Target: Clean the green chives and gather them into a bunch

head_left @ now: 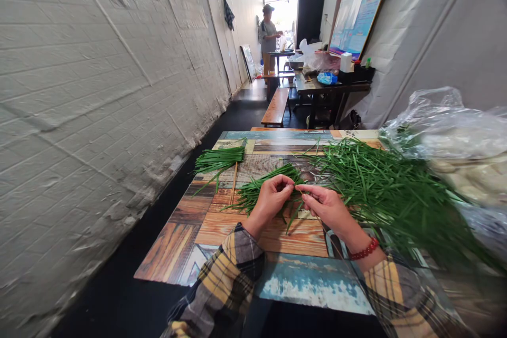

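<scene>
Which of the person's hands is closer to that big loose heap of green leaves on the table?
Right. The right hand sits at the edge of the big heap; the left hand is farther left, by a smaller bunch.

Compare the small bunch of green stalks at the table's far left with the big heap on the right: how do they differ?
The small bunch is compact, its stalks aligned side by side; the big heap is loose, stalks crossing at many angles. The small bunch lies alone near the table edge by the wall, away from both hands; the big heap sprawls beside the plastic bag, close to the right hand. Both are thin green stalks.
</scene>
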Available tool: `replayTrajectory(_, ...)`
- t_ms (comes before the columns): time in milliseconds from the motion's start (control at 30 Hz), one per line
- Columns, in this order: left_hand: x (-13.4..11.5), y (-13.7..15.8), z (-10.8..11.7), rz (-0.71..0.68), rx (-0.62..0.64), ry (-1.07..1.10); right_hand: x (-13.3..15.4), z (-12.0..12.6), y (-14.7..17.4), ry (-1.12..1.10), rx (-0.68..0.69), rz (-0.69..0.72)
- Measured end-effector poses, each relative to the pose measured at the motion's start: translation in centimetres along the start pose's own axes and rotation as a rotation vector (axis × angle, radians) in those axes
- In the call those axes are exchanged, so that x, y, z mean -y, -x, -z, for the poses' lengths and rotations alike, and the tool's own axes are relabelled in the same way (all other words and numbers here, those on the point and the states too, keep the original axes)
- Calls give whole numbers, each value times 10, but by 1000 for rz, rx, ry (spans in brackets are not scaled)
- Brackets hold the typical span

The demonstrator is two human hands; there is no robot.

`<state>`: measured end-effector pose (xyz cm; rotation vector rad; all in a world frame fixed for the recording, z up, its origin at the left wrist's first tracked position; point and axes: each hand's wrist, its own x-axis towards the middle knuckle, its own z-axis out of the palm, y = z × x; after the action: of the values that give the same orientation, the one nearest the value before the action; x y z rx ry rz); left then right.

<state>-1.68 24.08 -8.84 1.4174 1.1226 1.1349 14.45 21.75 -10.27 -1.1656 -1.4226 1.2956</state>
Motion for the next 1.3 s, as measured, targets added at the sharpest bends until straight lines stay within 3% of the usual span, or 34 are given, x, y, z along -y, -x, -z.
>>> replayTrajectory(167, 2, 0, 0, -43, -6, -21, 0, 0, -1, 3, -3, -1)
replayTrajectory(567, 4, -1, 1, -334, -56, -402, 3, 0, -1, 28, -8, -15)
replayTrajectory(967, 2, 1, 0, -320, -73, -442, -3, 0, -3, -102, 31, 30)
replayTrajectory(1300, 2, 0, 2, -391, 9, -509, -1, 1, -2, -117, 46, 18)
